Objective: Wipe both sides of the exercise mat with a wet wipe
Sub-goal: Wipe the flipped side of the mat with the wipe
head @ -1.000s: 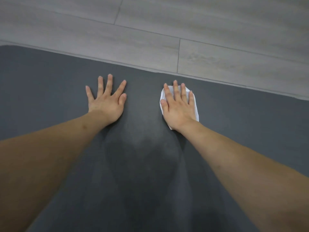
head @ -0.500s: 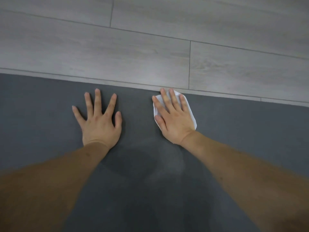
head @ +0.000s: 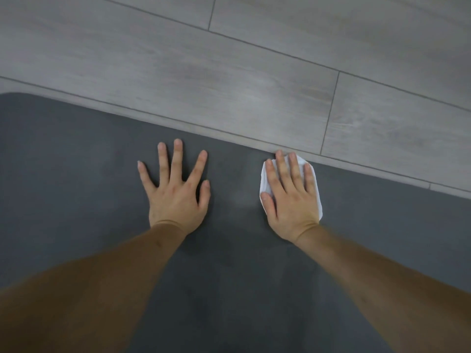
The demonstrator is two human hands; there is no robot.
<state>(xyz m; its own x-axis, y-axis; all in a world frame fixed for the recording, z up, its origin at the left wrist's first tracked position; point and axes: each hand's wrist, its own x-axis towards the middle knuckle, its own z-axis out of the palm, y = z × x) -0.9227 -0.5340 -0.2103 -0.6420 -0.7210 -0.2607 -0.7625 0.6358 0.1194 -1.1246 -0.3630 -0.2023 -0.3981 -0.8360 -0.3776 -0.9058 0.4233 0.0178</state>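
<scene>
A dark grey exercise mat point(head: 76, 179) lies flat on the floor and fills the lower part of the view. Its rounded far-left corner shows at the left edge. My left hand point(head: 175, 192) rests palm down on the mat with fingers spread. My right hand point(head: 290, 197) presses flat, with straight fingers, on a folded white wet wipe point(head: 317, 192) right at the mat's far edge. Most of the wipe is hidden under the hand. A faint damp streak shows between the two hands.
Pale grey wood-look floor planks point(head: 254, 85) run beyond the mat's far edge. My two forearms reach in from the bottom corners.
My right hand has pushed the wipe forward to the mat's far edge. My left hand stays planted. The view has tilted, and the mat's left corner shows again.
</scene>
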